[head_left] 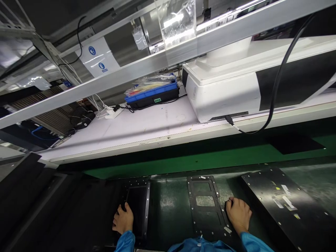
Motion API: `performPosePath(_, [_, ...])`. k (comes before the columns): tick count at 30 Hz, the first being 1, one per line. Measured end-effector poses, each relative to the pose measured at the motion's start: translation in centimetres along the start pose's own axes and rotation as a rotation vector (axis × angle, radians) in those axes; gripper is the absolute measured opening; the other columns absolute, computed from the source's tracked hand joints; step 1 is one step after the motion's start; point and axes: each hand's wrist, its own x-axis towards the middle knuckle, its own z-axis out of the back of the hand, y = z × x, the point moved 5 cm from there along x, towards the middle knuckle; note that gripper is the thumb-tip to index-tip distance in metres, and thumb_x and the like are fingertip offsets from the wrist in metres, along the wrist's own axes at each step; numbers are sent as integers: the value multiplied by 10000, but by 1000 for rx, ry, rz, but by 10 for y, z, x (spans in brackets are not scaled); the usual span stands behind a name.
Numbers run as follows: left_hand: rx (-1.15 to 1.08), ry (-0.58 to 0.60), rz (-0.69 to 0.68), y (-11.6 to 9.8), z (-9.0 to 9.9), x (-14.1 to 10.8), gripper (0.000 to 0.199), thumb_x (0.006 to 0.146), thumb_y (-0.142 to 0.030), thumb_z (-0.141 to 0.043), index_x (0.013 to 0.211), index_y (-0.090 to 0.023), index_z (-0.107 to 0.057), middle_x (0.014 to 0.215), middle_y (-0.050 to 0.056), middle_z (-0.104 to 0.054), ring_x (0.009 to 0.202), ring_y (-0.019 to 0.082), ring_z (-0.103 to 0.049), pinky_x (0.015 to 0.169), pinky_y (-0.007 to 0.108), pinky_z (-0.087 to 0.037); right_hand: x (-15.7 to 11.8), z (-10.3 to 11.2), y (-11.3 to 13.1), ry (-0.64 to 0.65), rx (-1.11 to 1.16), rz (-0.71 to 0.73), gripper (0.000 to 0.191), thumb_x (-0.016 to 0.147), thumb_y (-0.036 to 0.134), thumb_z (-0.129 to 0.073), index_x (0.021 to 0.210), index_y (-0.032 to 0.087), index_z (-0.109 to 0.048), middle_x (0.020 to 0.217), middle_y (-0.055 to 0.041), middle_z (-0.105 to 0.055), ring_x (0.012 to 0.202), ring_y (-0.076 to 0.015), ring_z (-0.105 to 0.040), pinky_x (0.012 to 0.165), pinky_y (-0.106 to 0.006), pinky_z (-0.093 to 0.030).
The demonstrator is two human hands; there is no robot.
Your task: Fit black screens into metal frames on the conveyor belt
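My left hand (124, 219) rests on the left side of a flat black panel (137, 210) with a raised, riveted border. Its thumb and forefinger are spread apart, and the other fingers bend over the dark edge. Right of centre on the green work surface lies a thin black plate (195, 210) with rectangular cut-outs and pale dots along its rim. Just beyond that plate's right edge, my right hand (239, 214) is curled closed, knuckles up. Its fingertips are tucked under, so whatever they may hold is hidden.
On the right lies a thick black board (286, 199) with rivets and tape scraps. Above the green surface (169, 199) runs a white shelf (147, 129) bearing a white machine (225, 98), a blue bin (152, 90) and a power strip (114, 112). A black cable (275, 87) hangs at right.
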Motion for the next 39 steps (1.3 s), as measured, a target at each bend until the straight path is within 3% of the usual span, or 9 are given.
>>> performPosePath(8, [13,-38,-14,0,-1,-1,839,1003,-732,-202,1439,-178,-655,1311,282,-701,1234,478,-657,1043,689,-477,0,-1,0,22,1,-10,381,1014,355,-452,1143,140,-739,1155,-193,-708,1126,-385,-597,898,-484,-425])
performPosePath(16, [-6,23,11,2,-2,1,861,996,-748,-199,1487,-181,-622,1380,273,-678,1298,481,-629,1077,692,-463,0,-4,-2,9,-10,-12,388,1010,367,-452,1145,138,-735,1147,-195,-711,1140,-397,-601,906,-493,-432])
performPosePath(39, [-49,34,16,-3,2,-3,837,1001,-734,-209,1470,-182,-628,1408,269,-660,1320,482,-606,1088,702,-447,3,-9,-5,18,-12,-16,450,1013,409,-402,1156,146,-739,1158,-204,-713,1121,-408,-616,900,-514,-451])
